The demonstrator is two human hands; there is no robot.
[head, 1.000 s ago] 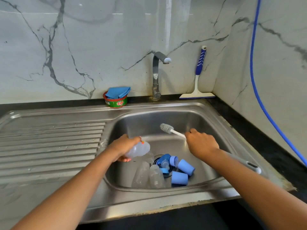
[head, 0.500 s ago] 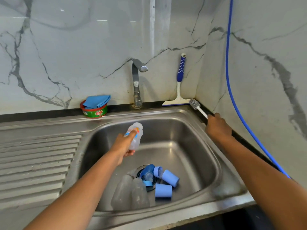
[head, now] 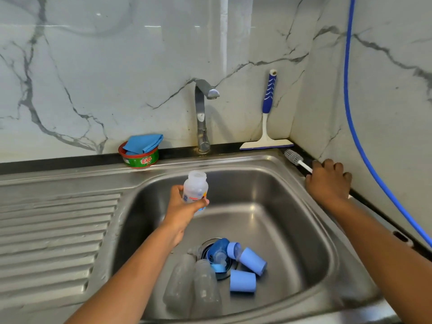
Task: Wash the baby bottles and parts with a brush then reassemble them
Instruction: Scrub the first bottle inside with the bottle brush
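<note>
Head view:
L hand [head: 184, 211]: we see thumb + fingers wrapped round a clear bottle [head: 195, 190], upright, open neck up, held over the sink [head: 257, 181] basin.
R hand [head: 328, 181]: fingers curled over the white handle of the brush [head: 295, 159], which lies on the back-right rim, bristles twd the corner.
Basin floor: two lying bottles [head: 194, 284], blue caps [head: 243, 280] + other blue parts by the drain.
Back ledge: tap [head: 202, 113], squeegee [head: 268, 108] against wall, green tub [head: 140, 160] w/ blue cloth [head: 142, 142] on top.

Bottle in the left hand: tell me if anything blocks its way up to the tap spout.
Nothing visible does. The left hand holds the bottle upright, mouth open; only air lies between it and the tap spout.
</note>
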